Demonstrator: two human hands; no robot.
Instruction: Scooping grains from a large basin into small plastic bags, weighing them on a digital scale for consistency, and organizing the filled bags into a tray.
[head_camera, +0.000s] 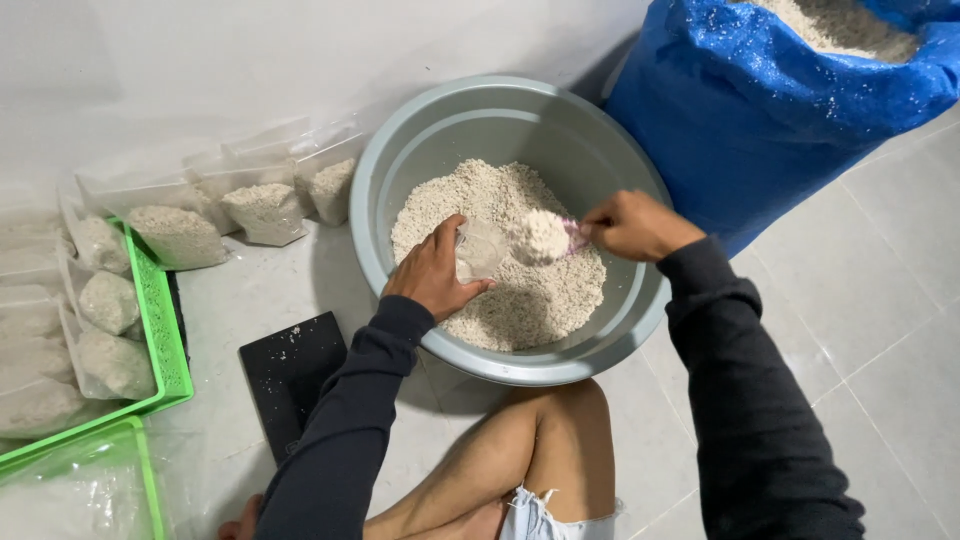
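Over the grey basin (400, 150) of white granules, the left hand (435, 270) grips a clear bag (480, 250); the right hand (630, 225) pinches a heaped scoop (545, 236)

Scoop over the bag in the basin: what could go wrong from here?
1. The scoop in the right hand is heaped; grains may miss the small clear bag the left hand holds open.
2. The bag's mouth looks limp and could fold shut mid-pour.
3. Spill probably lands in the grey basin, so loss seems minor.

Heaped scoop (545, 236) over clear bag (480, 250), above basin (400, 150).
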